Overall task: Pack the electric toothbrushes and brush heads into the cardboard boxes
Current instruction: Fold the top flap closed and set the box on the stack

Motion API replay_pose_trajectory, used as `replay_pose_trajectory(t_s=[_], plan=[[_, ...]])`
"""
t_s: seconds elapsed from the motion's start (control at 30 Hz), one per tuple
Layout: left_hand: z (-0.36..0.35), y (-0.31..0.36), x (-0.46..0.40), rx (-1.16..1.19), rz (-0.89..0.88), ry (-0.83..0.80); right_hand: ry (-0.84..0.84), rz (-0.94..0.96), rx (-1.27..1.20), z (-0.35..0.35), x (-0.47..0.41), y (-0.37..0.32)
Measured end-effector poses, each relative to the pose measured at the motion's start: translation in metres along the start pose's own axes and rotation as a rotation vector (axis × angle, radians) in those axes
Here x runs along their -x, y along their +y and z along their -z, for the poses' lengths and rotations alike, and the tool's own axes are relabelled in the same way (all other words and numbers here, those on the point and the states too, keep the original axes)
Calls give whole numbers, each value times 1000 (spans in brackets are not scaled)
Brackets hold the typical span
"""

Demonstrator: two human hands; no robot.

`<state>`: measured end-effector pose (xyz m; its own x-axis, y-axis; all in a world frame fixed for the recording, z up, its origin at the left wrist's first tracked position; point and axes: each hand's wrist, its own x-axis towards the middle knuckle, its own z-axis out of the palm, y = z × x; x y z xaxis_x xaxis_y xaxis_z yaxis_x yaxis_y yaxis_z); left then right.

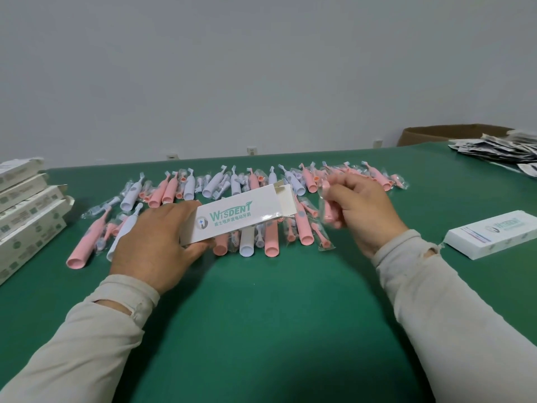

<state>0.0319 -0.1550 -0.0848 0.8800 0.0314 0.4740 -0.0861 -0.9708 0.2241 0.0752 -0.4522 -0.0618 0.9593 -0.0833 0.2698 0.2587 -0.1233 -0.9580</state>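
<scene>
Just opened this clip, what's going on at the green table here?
A person is boxing electric toothbrushes. The left hand holds a white printed box with its far end flap open, above the green table. The right hand holds pink brush heads in clear wrap close to that open end, not yet inside. Loose pink and white toothbrushes lie in rows behind. More boxes are stacked at the left, and flat boxes lie at the right.

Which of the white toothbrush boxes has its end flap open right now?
The Wisdent box gripped by the left hand: its right end flap stands open. The box lying flat at right shows no raised flap, and the boxes stacked at left sit untouched.
</scene>
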Motion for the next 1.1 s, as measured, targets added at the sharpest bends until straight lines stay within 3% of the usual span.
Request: replay_pose_trajectory(t_s=[0.13, 0.4, 0.7, 0.93, 1.1], plan=[[0, -1, 0, 10, 3, -7, 27, 122, -307, -28, 19, -13], [-1, -1, 0, -6, -9, -3, 257, 210, -286, -29, 16, -6], [-4, -1, 1, 15, -72, 43, 99, 64, -185, -31, 15, 2], [-4, 1, 2, 38, -100, 11, 129, 167, 112, -44, 20, 12], [-1, 3, 2, 60, -95, -18, -1, 35, -10, -49, 22, 11]])
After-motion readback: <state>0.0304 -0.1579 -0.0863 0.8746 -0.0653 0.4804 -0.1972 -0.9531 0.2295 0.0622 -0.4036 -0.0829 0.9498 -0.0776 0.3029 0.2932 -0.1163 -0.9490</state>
